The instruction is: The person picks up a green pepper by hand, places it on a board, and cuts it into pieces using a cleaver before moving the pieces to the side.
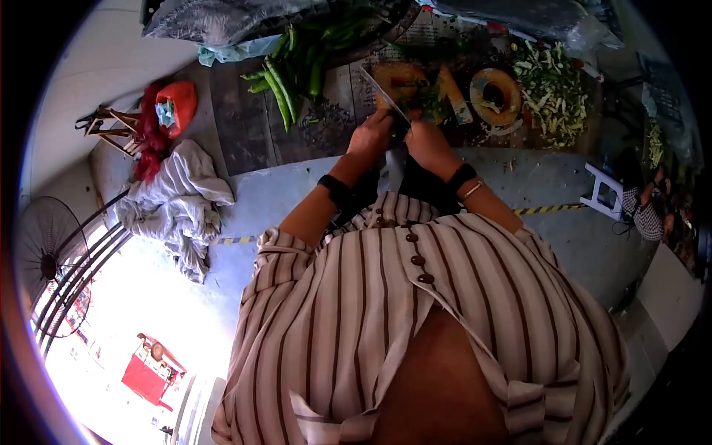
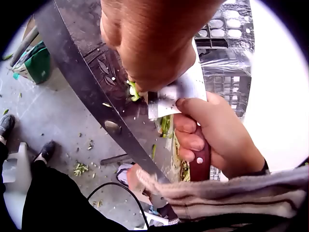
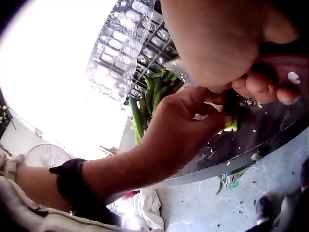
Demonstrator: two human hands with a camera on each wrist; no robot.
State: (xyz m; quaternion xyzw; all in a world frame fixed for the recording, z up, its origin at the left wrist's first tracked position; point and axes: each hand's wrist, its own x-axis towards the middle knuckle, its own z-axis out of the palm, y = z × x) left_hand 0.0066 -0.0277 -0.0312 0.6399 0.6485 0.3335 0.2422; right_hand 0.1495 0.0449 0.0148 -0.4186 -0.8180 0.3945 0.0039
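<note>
My right hand [image 1: 432, 148] grips a knife by its reddish-brown riveted handle [image 2: 201, 162]. In the head view the blade [image 1: 382, 90] points away and to the left across the table. Close beside the blade, my left hand [image 1: 372, 137] pinches a green pepper [image 3: 232, 124], mostly hidden by the fingers; its pale cut end shows in the left wrist view. Both hands work at the near edge of the dark table [image 1: 245, 133]. Long whole green peppers [image 1: 285, 85] lie in a heap to the left. A pile of chopped green pieces [image 1: 556, 93] covers the right end.
Dark plastic crates [image 2: 231, 92] and clear plastic wrapping [image 1: 215, 22] stand behind the table. Large painted letters [image 1: 493, 96] mark its top. Grey cloth [image 1: 178, 193] and a red bag [image 1: 176, 107] are at the left. A white stool [image 1: 602, 191] stands on the right; scraps litter the floor.
</note>
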